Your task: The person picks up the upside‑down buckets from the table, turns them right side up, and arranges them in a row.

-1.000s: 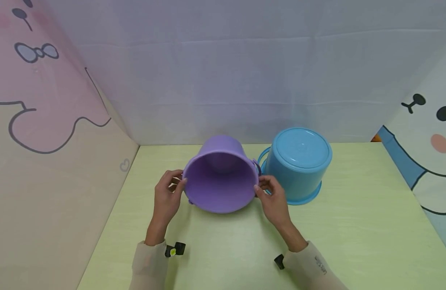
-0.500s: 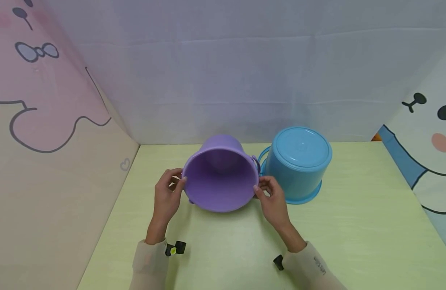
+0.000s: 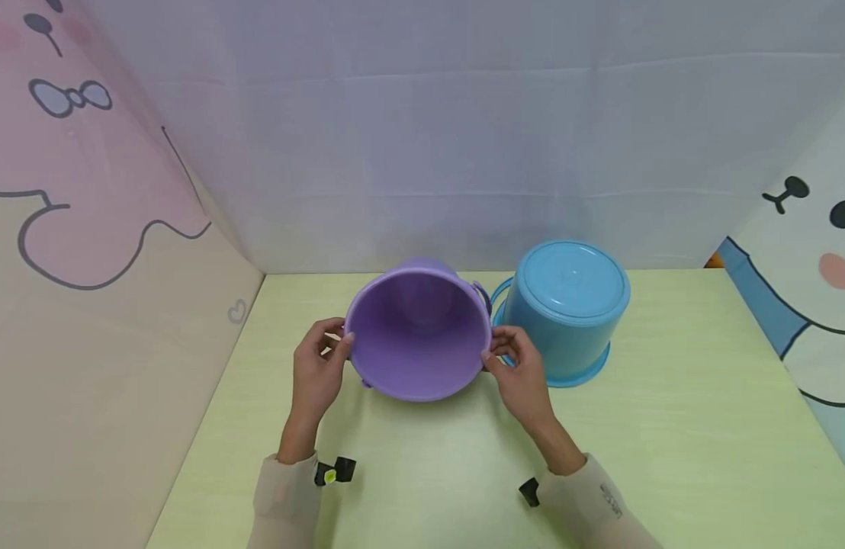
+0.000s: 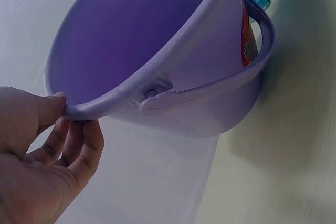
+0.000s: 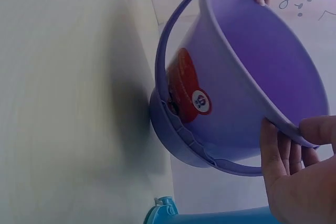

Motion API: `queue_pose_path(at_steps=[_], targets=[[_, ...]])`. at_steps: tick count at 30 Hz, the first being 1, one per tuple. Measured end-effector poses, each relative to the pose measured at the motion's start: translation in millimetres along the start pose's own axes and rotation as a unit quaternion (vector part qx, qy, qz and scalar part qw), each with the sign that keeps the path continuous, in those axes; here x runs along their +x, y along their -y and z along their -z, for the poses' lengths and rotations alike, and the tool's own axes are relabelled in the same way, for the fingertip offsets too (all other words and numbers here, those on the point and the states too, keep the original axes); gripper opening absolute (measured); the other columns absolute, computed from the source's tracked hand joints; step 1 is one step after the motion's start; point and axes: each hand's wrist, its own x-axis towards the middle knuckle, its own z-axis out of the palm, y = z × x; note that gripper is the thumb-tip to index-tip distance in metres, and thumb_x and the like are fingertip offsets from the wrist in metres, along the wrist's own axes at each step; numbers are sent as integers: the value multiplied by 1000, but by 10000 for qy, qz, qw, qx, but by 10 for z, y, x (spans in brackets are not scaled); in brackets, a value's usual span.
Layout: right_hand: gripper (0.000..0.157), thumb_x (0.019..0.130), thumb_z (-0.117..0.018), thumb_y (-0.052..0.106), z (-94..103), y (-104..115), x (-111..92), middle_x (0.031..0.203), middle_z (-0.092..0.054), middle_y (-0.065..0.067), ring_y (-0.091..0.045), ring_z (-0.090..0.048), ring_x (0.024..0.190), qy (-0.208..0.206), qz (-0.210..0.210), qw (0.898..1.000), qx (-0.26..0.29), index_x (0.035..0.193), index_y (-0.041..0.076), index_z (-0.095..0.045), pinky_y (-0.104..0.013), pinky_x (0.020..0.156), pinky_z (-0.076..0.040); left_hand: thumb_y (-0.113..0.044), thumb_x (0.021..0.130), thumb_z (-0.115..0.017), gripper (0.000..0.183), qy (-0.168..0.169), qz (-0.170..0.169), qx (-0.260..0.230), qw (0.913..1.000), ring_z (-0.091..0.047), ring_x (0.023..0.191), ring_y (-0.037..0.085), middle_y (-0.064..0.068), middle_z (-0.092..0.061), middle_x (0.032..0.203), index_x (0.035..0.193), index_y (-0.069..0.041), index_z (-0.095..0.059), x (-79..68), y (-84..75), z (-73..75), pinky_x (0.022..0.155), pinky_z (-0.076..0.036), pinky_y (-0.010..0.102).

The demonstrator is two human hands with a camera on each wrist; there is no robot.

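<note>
A purple bucket [image 3: 422, 335] is tilted on its side, its mouth facing me and nothing visible inside. My left hand [image 3: 319, 366] pinches the rim at the left, thumb on the inner side and fingers beneath, as the left wrist view shows. On the opposite side, my right hand [image 3: 522, 377] grips the rim the same way. The bucket's purple carrying handle [image 5: 163, 51] hangs down along the underside, past a red label [image 5: 189, 87] on the outer wall. The bucket's base is close to the tabletop in the right wrist view.
A blue bucket [image 3: 567, 313] stands upside down just right of the purple one, its handle [image 3: 501, 290] sticking out toward it. Pale cloth [image 3: 422, 152] hangs behind the light green table [image 3: 697, 427]. Cartoon-printed panels flank both sides.
The purple bucket has tipped slightly toward upright: the far rim sits higher in view and less outer wall shows above it. Both hands keep their hold on the rim. The blue bucket has not moved.
</note>
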Motion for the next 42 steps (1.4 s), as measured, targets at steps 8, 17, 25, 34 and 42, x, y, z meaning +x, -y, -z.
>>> queue_pose_path(at_steps=[8,17,25,34,42], targets=[[30,100,-61,-13,-13,-9,-19,110,-59,-28,-10,-63,88,64,25,9998,159,129,-12,-55,-28,77,-64,8,99,-66,21,-50,278,-102,9995,-61,73,6,20,-62,99,120,9,-68,19,-55,5,64,-58,16],[33,101,-60,-11,-20,54,9,108,-59,-25,-9,-64,86,89,30,9998,169,133,-11,-54,-30,77,-65,7,99,-67,23,-40,650,-131,9978,-62,73,8,15,-62,99,122,7,-68,36,-48,14,65,-62,23],[41,99,-60,-15,-48,104,-8,112,-59,-29,-10,-65,89,194,-132,9995,211,139,-10,-51,-35,78,-66,7,100,-65,23,-184,1109,-465,9926,-60,72,6,12,-59,99,123,9,-67,50,-113,13,68,-63,22],[40,100,-59,-15,-37,129,35,109,-59,-27,-9,-65,87,138,-27,9992,379,138,-12,-52,-27,76,-64,7,101,-65,23,-124,1256,-762,9891,-62,70,4,4,-59,96,123,10,-66,63,-116,25,66,-62,21],[39,100,-59,-14,-24,160,79,107,-60,-22,-8,-66,84,98,123,9990,415,138,-13,-53,-26,74,-64,8,101,-64,24,-72,1487,-1153,9821,-65,69,4,0,-61,94,126,11,-63,88,-136,17,64,-59,20]])
